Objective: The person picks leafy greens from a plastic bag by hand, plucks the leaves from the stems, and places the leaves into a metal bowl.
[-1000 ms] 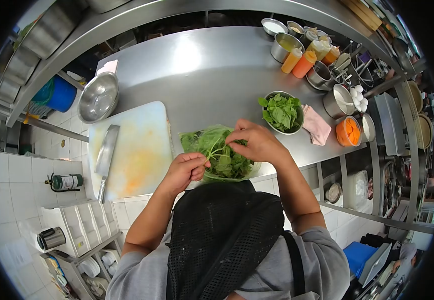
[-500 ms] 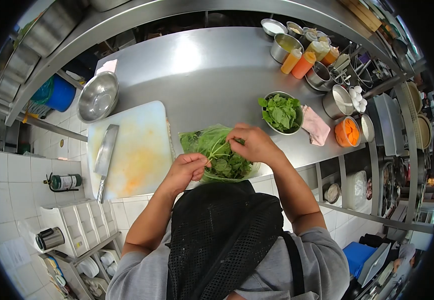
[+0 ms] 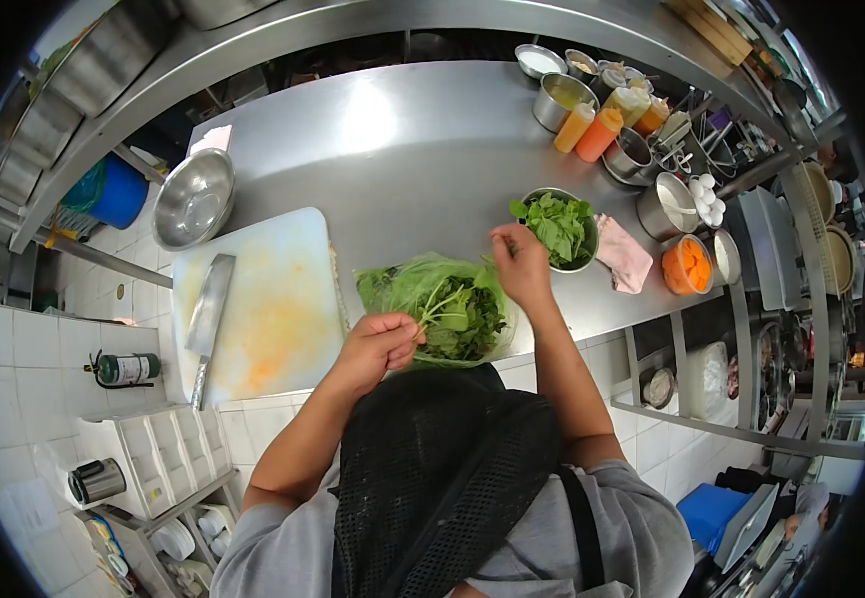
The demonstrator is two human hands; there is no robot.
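My left hand [image 3: 383,346] pinches the pale stems of a leafy green sprig [image 3: 444,311]. The sprig lies over a green-tinted plastic bag [image 3: 403,274] full of dark leaves, close to the counter's front edge. My right hand [image 3: 520,261] is raised between the bag and a metal bowl [image 3: 592,257] heaped with picked green leaves [image 3: 559,224]. Its fingers are drawn together beside the bowl's left side; what they hold, if anything, is too small to name.
Left of the bag, a cleaver [image 3: 211,307] rests on a stained white cutting board [image 3: 288,249], with a steel mixing bowl [image 3: 194,199] behind. A pink cloth [image 3: 625,255], a tub of orange pieces [image 3: 688,266], eggs [image 3: 707,197] and sauce bottles [image 3: 599,135] stand right.
My right hand has left the sprig and moved right and slightly back, up to the leaf bowl. My left hand keeps its hold on the stems.
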